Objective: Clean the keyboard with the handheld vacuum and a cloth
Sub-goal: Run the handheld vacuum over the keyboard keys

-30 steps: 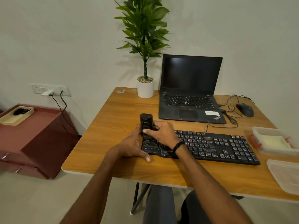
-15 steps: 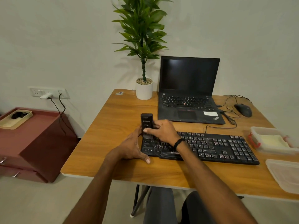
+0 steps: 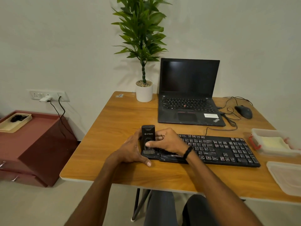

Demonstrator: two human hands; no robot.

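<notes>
A black keyboard [image 3: 216, 149] lies across the front of the wooden desk [image 3: 114, 124]. A small black handheld vacuum [image 3: 147, 136] stands upright with its brush end on the keyboard's left end. My right hand [image 3: 167, 142] grips the vacuum from the right, thumb on its front. My left hand [image 3: 132, 150] rests against the keyboard's left edge and the vacuum's left side, thumb stretched along the desk. A pale yellow cloth [image 3: 272, 142] lies folded in a clear box [image 3: 260, 150] at the right.
An open black laptop [image 3: 189, 95] stands behind the keyboard, beside a potted plant [image 3: 144, 90]. A wired mouse [image 3: 243, 111] and loose cables lie at the back right. A clear lid [image 3: 286, 175] rests at the desk's right front. A maroon cabinet [image 3: 32, 144] stands left.
Both hands and the vacuum stay at the keyboard's left end. The view has shifted slightly, with the scene sitting a little lower and left in frame.
</notes>
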